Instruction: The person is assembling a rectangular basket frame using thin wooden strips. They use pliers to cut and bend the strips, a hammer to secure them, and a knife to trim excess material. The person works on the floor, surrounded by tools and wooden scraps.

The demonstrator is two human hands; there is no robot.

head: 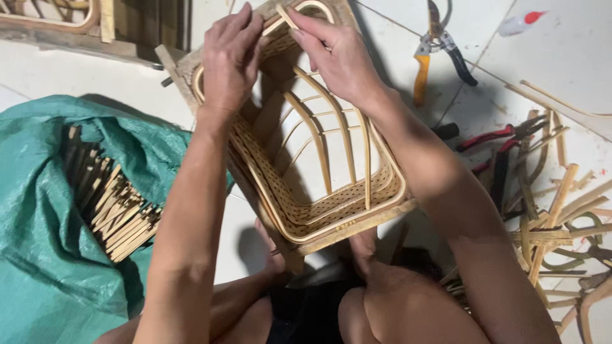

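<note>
Bamboo everywhere: woven basket [306, 159] propped on the feet, its long axis running near to far, open mouth up. Both hands up at the far rim. Left hand [231, 54] pinched narrow on the rim's left corner; right hand [335, 54] closed on a thin bamboo strip [285, 16] just right of it, fingertips nearly touching the left's. Curved ribs fanning from far rim toward near edge. Green sack [44, 210] of cut sticks [115, 204] off left; orange-handled cutters [440, 48] far right, well apart.
</note>
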